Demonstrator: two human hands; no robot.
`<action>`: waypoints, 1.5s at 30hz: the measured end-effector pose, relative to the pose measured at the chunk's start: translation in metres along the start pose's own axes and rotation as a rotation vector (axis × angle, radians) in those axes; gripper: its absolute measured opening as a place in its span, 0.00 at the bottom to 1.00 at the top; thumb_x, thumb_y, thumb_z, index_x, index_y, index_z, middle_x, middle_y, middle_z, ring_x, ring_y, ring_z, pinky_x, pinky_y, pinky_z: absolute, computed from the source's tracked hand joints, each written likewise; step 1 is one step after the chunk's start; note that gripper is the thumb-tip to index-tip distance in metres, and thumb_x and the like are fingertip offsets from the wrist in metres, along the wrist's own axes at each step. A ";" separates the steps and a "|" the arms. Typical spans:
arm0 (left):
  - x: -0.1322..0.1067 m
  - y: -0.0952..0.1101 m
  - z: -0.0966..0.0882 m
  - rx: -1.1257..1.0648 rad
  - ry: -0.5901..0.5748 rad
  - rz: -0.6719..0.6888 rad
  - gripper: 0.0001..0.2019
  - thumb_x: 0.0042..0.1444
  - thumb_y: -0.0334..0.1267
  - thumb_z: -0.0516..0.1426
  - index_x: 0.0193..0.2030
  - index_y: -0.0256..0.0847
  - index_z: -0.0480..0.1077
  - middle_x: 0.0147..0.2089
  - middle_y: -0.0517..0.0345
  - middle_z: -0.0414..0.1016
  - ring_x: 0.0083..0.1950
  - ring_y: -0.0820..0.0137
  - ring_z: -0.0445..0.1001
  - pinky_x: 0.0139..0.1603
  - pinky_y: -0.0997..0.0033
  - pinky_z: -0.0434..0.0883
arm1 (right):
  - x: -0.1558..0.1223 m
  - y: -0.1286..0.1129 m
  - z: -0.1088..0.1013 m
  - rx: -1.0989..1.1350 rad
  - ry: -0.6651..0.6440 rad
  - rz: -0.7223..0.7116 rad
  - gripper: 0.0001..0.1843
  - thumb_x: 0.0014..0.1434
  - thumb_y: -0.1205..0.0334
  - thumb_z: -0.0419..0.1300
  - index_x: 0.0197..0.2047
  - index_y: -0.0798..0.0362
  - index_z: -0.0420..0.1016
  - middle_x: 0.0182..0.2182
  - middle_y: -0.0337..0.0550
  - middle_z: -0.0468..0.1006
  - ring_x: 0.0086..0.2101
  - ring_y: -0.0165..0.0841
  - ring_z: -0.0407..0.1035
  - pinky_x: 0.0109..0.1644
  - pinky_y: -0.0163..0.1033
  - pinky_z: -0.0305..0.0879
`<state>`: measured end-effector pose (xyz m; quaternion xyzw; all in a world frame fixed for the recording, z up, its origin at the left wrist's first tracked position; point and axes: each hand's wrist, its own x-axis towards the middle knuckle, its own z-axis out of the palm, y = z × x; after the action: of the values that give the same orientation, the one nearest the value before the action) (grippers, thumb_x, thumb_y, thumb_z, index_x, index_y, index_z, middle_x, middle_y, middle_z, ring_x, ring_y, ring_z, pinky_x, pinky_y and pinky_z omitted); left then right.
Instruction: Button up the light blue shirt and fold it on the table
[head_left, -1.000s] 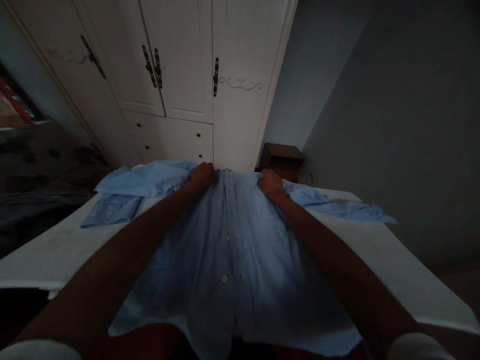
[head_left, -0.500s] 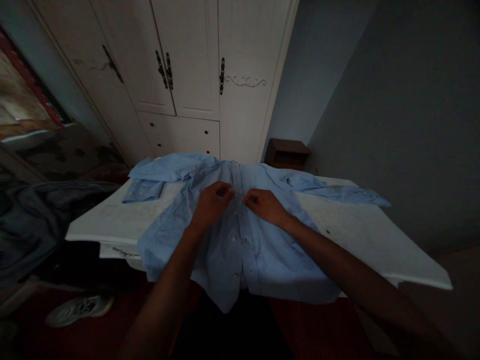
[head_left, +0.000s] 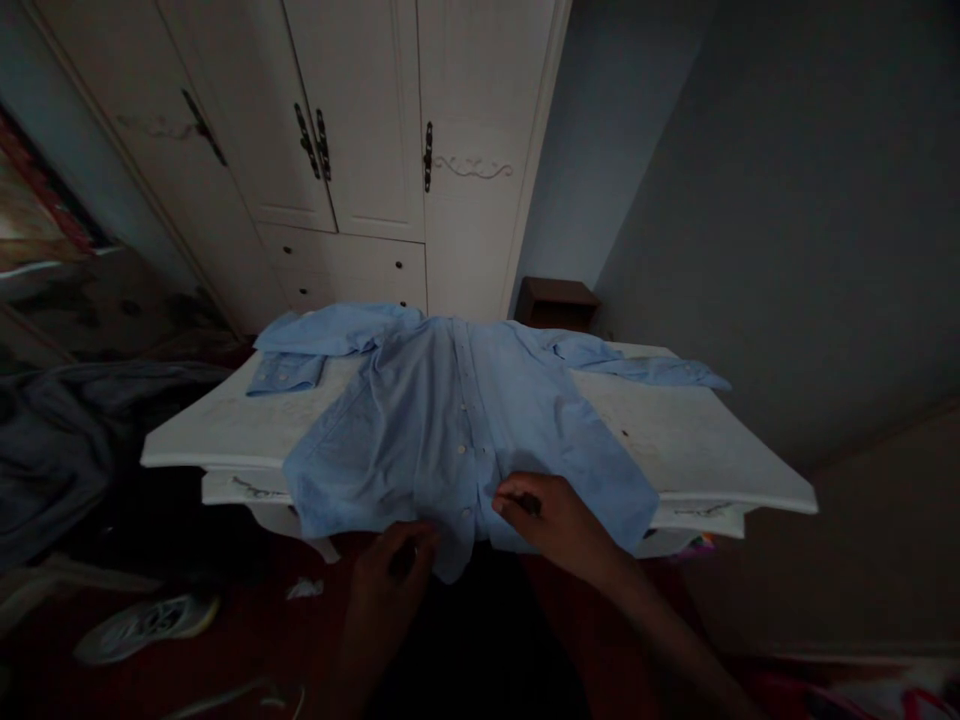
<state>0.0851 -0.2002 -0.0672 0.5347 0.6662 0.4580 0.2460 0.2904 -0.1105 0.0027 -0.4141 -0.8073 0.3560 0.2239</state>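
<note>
Locate the light-blue, long-sleeved, button-front cloth shirt (head_left: 405, 420) front up on the white, shaped-edge surface (head_left: 240, 425), hem overhanging the near side. Note the left hand (head_left: 390, 578) at the lower corner of the button-side panel, fingers curled; impossible to tell whether clamped on cloth. Note the right hand (head_left: 551, 510) over the lower opposite panel, thumb and fingertips close together; likewise impossible to confirm cloth in the grip. For what appears to be straightening of the front, draw both panels evenly, align the small white buttons (head_left: 461, 450) with the facing edge, and smooth the left-panel creases outward. Avoid hard pulling; likely to drag the shirt off. Mind the bent blue left sleeve (head_left: 330, 328), folded back over the surface. Observe the tall white wardrobe (head_left: 360, 120) and brown open-fronted cabinet (head_left: 559, 292) beyond. Watch footing near the pale laced shoe (head_left: 146, 627) and dark grey heaped fabric (head_left: 60, 440) at left.
</note>
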 end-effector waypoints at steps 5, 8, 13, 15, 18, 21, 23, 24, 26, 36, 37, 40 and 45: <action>0.001 0.002 0.033 -0.040 0.200 0.047 0.14 0.53 0.50 0.59 0.39 0.42 0.74 0.31 0.58 0.74 0.31 0.68 0.73 0.33 0.69 0.71 | -0.015 0.007 0.034 -0.136 0.243 0.029 0.07 0.60 0.64 0.56 0.36 0.51 0.76 0.32 0.41 0.78 0.33 0.33 0.71 0.41 0.39 0.65; 0.005 0.002 0.051 -0.012 0.290 0.055 0.15 0.53 0.51 0.60 0.39 0.42 0.73 0.31 0.58 0.73 0.32 0.68 0.73 0.35 0.68 0.71 | -0.024 0.016 0.061 -0.144 0.383 0.079 0.09 0.59 0.65 0.56 0.41 0.50 0.76 0.37 0.44 0.79 0.35 0.36 0.73 0.43 0.41 0.68; 0.004 -0.007 0.058 0.128 0.296 0.109 0.18 0.52 0.52 0.61 0.40 0.40 0.72 0.34 0.54 0.75 0.33 0.66 0.74 0.36 0.66 0.71 | -0.034 0.025 0.096 -0.060 0.594 0.259 0.15 0.61 0.56 0.57 0.49 0.51 0.73 0.30 0.42 0.80 0.29 0.36 0.75 0.36 0.40 0.69; 0.003 -0.009 0.058 0.160 0.270 0.128 0.19 0.52 0.53 0.61 0.41 0.39 0.72 0.33 0.55 0.75 0.32 0.67 0.73 0.35 0.67 0.70 | -0.035 0.026 0.104 0.005 0.654 0.293 0.19 0.61 0.53 0.56 0.52 0.54 0.70 0.27 0.41 0.79 0.28 0.36 0.75 0.33 0.38 0.69; 0.003 -0.007 0.060 0.172 0.244 0.149 0.17 0.54 0.51 0.60 0.42 0.39 0.73 0.33 0.55 0.75 0.31 0.67 0.73 0.34 0.68 0.70 | -0.032 0.028 0.109 0.055 0.692 0.300 0.23 0.61 0.51 0.56 0.54 0.56 0.68 0.25 0.40 0.78 0.26 0.35 0.75 0.31 0.37 0.68; 0.006 -0.003 0.066 0.170 0.256 0.136 0.16 0.55 0.49 0.59 0.42 0.38 0.73 0.34 0.53 0.77 0.33 0.66 0.75 0.36 0.68 0.71 | -0.028 0.031 0.109 0.032 0.699 0.291 0.22 0.60 0.51 0.56 0.52 0.57 0.70 0.24 0.40 0.78 0.25 0.35 0.74 0.30 0.37 0.67; 0.008 0.000 0.070 0.152 0.271 0.107 0.16 0.55 0.49 0.59 0.41 0.38 0.74 0.33 0.53 0.78 0.33 0.66 0.76 0.36 0.67 0.72 | -0.026 0.034 0.109 0.014 0.705 0.287 0.20 0.60 0.51 0.56 0.49 0.56 0.72 0.24 0.41 0.78 0.25 0.35 0.74 0.30 0.36 0.66; 0.010 0.001 0.071 0.137 0.278 0.095 0.15 0.55 0.49 0.59 0.41 0.39 0.74 0.33 0.53 0.79 0.33 0.66 0.77 0.37 0.67 0.72 | -0.024 0.035 0.108 0.012 0.709 0.287 0.19 0.60 0.50 0.56 0.48 0.56 0.73 0.24 0.41 0.78 0.24 0.35 0.73 0.30 0.36 0.66; 0.011 0.002 0.073 0.101 0.288 0.085 0.14 0.56 0.48 0.58 0.39 0.40 0.75 0.34 0.52 0.80 0.33 0.65 0.78 0.38 0.66 0.73 | -0.022 0.036 0.108 0.018 0.718 0.282 0.18 0.60 0.50 0.56 0.44 0.55 0.74 0.23 0.41 0.78 0.24 0.35 0.73 0.30 0.37 0.66; 0.003 0.002 0.065 -0.060 0.232 0.097 0.10 0.55 0.46 0.60 0.33 0.42 0.74 0.30 0.59 0.76 0.30 0.70 0.73 0.35 0.71 0.70 | -0.029 0.040 0.100 0.167 0.717 0.119 0.09 0.60 0.59 0.56 0.29 0.51 0.71 0.27 0.39 0.72 0.29 0.32 0.67 0.35 0.35 0.64; 0.002 0.003 0.063 -0.071 0.227 0.104 0.10 0.55 0.46 0.60 0.32 0.42 0.73 0.30 0.59 0.76 0.31 0.70 0.73 0.35 0.71 0.69 | -0.031 0.039 0.098 0.205 0.715 0.106 0.09 0.59 0.59 0.57 0.28 0.51 0.70 0.26 0.38 0.71 0.29 0.31 0.66 0.34 0.35 0.64; 0.000 0.007 0.057 -0.108 0.199 0.118 0.09 0.56 0.45 0.59 0.31 0.42 0.74 0.31 0.59 0.76 0.34 0.69 0.74 0.37 0.70 0.69 | -0.038 0.032 0.089 0.342 0.681 0.093 0.08 0.57 0.60 0.58 0.27 0.51 0.68 0.25 0.36 0.68 0.28 0.30 0.65 0.32 0.34 0.63; -0.001 0.018 0.049 -0.229 0.090 0.032 0.10 0.57 0.45 0.57 0.33 0.43 0.75 0.33 0.58 0.75 0.34 0.69 0.73 0.35 0.70 0.70 | -0.043 0.024 0.081 0.512 0.596 0.093 0.09 0.56 0.58 0.58 0.26 0.51 0.67 0.22 0.34 0.65 0.24 0.29 0.62 0.29 0.33 0.61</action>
<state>0.1343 -0.1841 -0.0747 0.4925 0.6114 0.5584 0.2679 0.2732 -0.1677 -0.0706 -0.4662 -0.5725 0.4196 0.5281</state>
